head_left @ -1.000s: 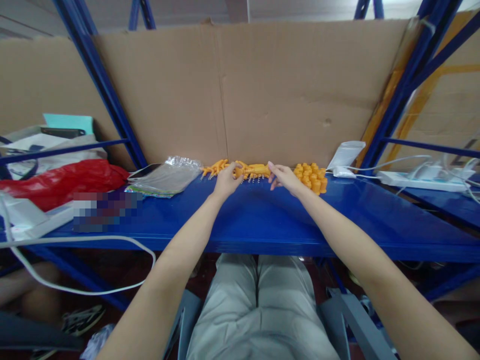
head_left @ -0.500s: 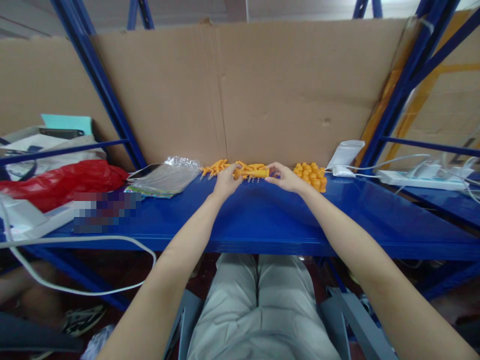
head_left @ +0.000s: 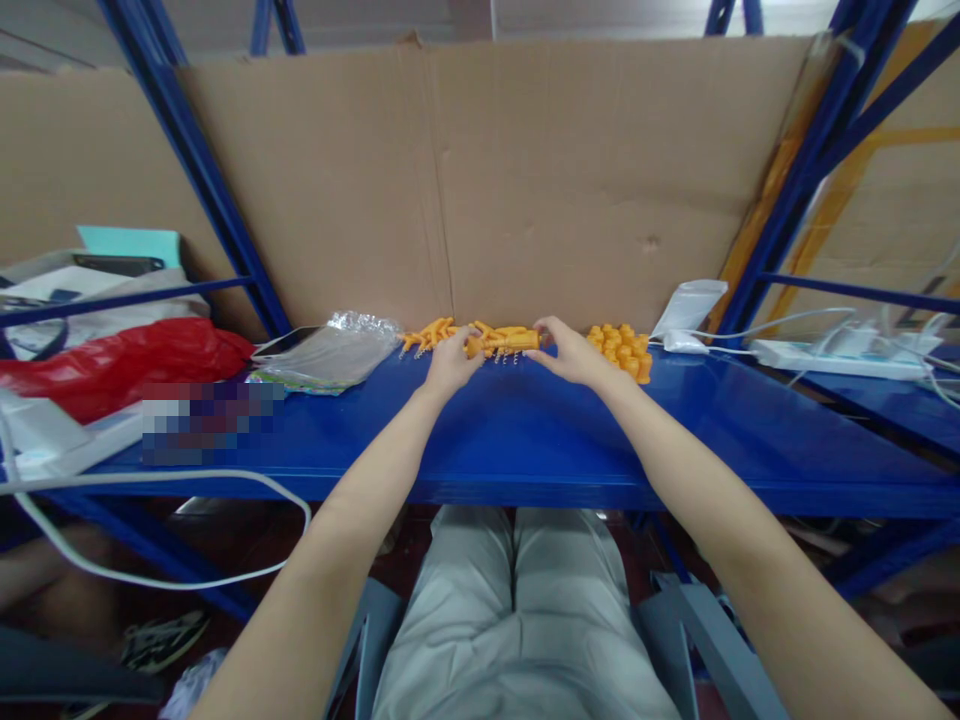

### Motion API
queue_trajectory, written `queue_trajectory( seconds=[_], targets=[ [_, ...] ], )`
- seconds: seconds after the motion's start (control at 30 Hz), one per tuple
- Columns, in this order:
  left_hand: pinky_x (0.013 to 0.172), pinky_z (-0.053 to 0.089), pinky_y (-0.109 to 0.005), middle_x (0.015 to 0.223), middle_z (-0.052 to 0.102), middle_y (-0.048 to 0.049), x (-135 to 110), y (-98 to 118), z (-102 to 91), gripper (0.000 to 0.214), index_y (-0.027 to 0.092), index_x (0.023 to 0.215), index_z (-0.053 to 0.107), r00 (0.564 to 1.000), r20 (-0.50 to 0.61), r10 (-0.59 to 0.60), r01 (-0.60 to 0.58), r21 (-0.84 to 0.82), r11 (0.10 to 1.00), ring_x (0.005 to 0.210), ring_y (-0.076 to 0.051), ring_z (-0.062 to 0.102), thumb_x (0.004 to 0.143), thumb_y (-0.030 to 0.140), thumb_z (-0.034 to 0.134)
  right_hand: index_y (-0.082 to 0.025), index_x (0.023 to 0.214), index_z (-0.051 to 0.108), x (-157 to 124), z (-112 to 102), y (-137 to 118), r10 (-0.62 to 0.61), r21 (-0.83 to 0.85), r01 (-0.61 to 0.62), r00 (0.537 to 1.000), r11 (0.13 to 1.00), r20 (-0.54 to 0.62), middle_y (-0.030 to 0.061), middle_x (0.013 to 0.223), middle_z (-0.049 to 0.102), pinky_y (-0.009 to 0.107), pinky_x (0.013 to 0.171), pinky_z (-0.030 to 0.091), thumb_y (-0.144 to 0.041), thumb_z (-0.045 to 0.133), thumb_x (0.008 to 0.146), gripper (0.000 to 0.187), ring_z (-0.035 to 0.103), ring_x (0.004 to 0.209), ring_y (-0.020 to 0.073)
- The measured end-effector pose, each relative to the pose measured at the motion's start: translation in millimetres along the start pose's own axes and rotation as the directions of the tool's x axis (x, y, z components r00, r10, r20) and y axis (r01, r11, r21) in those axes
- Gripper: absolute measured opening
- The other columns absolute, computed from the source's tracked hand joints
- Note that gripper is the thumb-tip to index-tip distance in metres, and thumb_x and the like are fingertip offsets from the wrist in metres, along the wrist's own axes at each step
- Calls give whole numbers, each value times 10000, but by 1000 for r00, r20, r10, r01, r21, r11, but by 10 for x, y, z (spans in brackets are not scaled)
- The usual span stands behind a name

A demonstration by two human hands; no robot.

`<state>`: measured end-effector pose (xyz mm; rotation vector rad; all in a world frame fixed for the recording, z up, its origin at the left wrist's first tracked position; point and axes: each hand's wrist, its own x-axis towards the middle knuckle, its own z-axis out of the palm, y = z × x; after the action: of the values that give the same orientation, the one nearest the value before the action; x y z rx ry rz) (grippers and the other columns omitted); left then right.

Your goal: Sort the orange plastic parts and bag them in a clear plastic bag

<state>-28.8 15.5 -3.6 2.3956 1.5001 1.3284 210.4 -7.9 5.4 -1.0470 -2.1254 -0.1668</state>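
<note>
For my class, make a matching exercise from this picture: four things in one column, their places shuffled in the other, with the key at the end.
Things
1. Orange cylinder
2. Orange cluster
3. Red bundle
4. Cardboard sheet

Places
A. at the far left of the picture
B. between the left hand and the right hand
C. standing along the back of the blue shelf
D. next to the right wrist in the picture

Pairs: 1-B, 2-D, 3-A, 4-C
</note>
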Motion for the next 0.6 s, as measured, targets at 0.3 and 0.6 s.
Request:
queue_trajectory(
  seconds=[0.3, 0.6],
  targets=[
    [752, 504, -306, 798, 684, 0, -11, 5, 1, 301, 196, 1044, 647, 1000, 3, 2, -2, 12, 1000, 633, -157, 593, 746, 209, 602, -170, 1180, 557, 31, 72, 120, -91, 10, 91, 996, 996, -13, 153, 1201, 616, 426, 964, 492, -174, 538, 832, 349, 603, 1102, 264],
    [679, 491, -294, 609, 588, 37, 0, -57, 18, 273, 206, 1009, 656, 1000, -6, 18, -18, 13, 1000, 573, -163, 563, 740, 221, 607, -198, 989, 556, 12, -118, 257, 109, -230, -140, 984, 963, -144, 148, 1073, 612, 463, 915, 466, -120, 529, 747, 256, 577, 1037, 311]
  ],
)
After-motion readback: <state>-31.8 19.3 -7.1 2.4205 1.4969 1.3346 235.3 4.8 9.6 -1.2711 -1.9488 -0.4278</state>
